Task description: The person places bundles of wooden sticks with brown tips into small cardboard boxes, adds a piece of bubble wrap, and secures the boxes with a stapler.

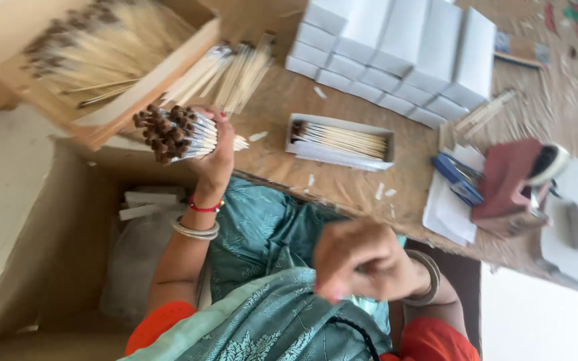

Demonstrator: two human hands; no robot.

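Note:
My left hand point(214, 155) grips a bundle of thin sticks with brown tips point(172, 134), held above the table's near edge beside a tilted cardboard tray of more sticks point(95, 47). My right hand point(359, 261) is blurred, close to my lap, fingers curled; whether it holds anything cannot be told. A small open white box point(340, 140) with sticks laid in it rests on the brown table in front of me.
Stacked white boxes point(403, 53) stand at the back. Loose sticks point(235, 73) lie near the tray. Blue scissors point(459, 177), a red tape dispenser point(513, 177) and white paper sit at right. A large cardboard carton point(41, 234) is at my left.

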